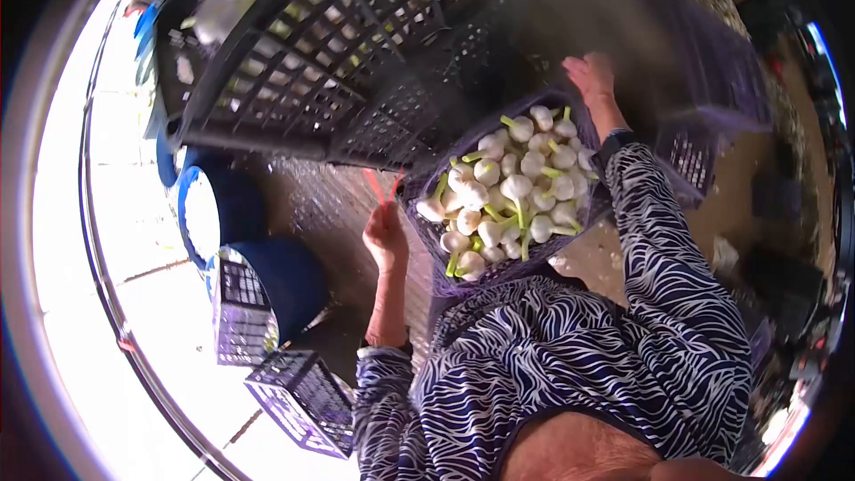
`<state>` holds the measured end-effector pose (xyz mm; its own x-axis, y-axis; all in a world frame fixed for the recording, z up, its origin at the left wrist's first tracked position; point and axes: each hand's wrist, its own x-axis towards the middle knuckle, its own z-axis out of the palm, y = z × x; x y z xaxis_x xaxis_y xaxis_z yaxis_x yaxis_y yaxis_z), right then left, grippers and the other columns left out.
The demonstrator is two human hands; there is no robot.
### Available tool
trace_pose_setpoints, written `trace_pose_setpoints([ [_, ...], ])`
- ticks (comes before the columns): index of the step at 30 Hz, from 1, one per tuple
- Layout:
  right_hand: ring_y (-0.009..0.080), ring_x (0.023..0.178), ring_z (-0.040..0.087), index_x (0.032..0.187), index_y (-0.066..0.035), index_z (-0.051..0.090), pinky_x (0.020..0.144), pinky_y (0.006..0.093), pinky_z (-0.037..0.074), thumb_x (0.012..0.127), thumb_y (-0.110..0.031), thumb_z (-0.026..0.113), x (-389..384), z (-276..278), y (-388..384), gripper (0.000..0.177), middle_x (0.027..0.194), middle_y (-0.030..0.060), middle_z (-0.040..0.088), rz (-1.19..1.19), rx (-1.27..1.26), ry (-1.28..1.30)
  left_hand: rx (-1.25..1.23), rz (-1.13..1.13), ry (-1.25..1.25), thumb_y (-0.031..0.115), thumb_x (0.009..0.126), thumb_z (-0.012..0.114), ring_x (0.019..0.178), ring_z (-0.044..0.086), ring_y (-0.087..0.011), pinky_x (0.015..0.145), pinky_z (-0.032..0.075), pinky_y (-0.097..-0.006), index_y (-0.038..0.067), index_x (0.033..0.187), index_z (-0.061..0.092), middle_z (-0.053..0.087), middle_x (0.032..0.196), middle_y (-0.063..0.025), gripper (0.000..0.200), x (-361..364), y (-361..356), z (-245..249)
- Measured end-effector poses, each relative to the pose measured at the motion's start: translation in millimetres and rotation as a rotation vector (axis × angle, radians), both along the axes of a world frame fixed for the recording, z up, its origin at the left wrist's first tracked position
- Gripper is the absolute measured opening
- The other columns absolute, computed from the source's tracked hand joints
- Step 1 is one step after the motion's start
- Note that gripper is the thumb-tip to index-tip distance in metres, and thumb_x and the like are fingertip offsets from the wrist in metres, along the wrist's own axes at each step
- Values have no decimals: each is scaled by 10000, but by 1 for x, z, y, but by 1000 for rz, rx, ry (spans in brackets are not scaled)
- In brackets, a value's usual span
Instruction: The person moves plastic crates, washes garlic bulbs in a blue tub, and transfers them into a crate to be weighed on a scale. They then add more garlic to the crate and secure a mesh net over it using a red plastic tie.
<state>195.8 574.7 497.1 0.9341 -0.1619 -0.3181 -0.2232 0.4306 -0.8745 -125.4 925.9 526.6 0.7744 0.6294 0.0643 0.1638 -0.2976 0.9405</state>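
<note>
In front of my body sits a purple mesh crate [436, 258] heaped with white garlic bulbs [517, 187] on short green stems. My left hand [386, 236] is closed on a red cord [374, 183], to the left of this crate. The cord runs up in a V toward the bottom edge of a large dark plastic crate [294, 62]. My right hand [590, 78] is beyond the far right corner of the garlic crate, its fingers stretched out and apparently holding nothing.
Blue barrels [294, 281] and a small purple crate [307, 401] stand at the left. More white garlic [236, 0] shows in the dark crates at upper left. Purple crates [686, 156] lie at the right on the brown floor [570, 27].
</note>
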Motion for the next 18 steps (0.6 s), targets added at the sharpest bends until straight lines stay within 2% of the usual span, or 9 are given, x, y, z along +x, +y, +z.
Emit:
trace_pose_setpoints([
  [1, 305, 729, 618, 932, -66, 503, 614, 422, 483, 843, -276, 522, 14, -12, 11, 229, 811, 118, 595, 41, 25, -20, 291, -49, -9, 131, 843, 566, 532, 389, -72, 486, 354, -251, 28, 800, 607, 456, 562, -10, 119, 0, -6, 6],
  [3, 222, 526, 546, 868, -119, 508, 528, 390, 484, 835, -154, 528, 26, -32, 21, 52, 651, 65, 564, -56, -14, 6, 343, 27, -20, 115, 841, 570, 533, 376, -73, 484, 349, -247, 29, 797, 602, 440, 560, -2, 101, 0, -19, 13],
  [4, 196, 486, 502, 834, -118, 516, 493, 370, 467, 815, -161, 557, 21, -22, 8, 62, 612, 43, 526, -20, -234, -213, 325, 26, -92, 110, 839, 572, 534, 377, -71, 484, 349, -244, 28, 796, 603, 439, 560, 3, 98, -3, -14, 15],
  [5, 171, 456, 465, 803, -124, 523, 461, 343, 443, 792, -179, 588, 23, -18, -11, 86, 586, 20, 484, -45, -105, -151, 310, 46, -136, 104, 837, 573, 535, 378, -69, 485, 348, -241, 26, 796, 604, 439, 560, 8, 94, -5, -14, 17],
  [7, 125, 413, 394, 747, -143, 529, 403, 296, 368, 775, -187, 603, -11, 53, -23, 90, 548, -25, 416, -89, 16, -103, 212, 107, -102, 90, 831, 574, 536, 386, -53, 484, 342, -227, 21, 789, 610, 443, 564, 33, 89, -16, -15, 12],
  [9, 77, 408, 324, 773, -154, 526, 417, 254, 298, 833, -206, 584, -29, 55, -70, 99, 529, -58, 363, 208, 286, -335, 83, 102, -89, 104, 830, 576, 528, 405, -42, 483, 344, -220, 20, 791, 618, 458, 565, 45, 102, -24, -11, 1],
  [10, 65, 414, 319, 788, -135, 522, 442, 247, 329, 874, -240, 547, -61, 84, -61, 139, 512, -59, 343, 80, -10, -213, 41, 112, -81, 112, 830, 579, 527, 415, -41, 482, 348, -221, 19, 796, 621, 468, 567, 43, 107, -24, -10, -2],
  [14, 65, 423, 332, 797, -81, 522, 487, 250, 397, 896, -246, 517, -126, 83, -71, 193, 508, -53, 336, 223, -175, -187, -45, 118, -92, 143, 831, 589, 532, 451, -42, 484, 366, -226, 11, 817, 628, 512, 581, 35, 139, -18, -1, -18],
  [18, 113, 666, 520, 982, -43, 573, 658, 271, 458, 839, -152, 585, -137, 80, -48, 179, 731, 26, 531, 226, -337, -352, 80, 107, -116, 161, 830, 593, 528, 473, -68, 487, 384, -251, 6, 816, 626, 538, 577, -1, 159, -15, -5, -6],
])
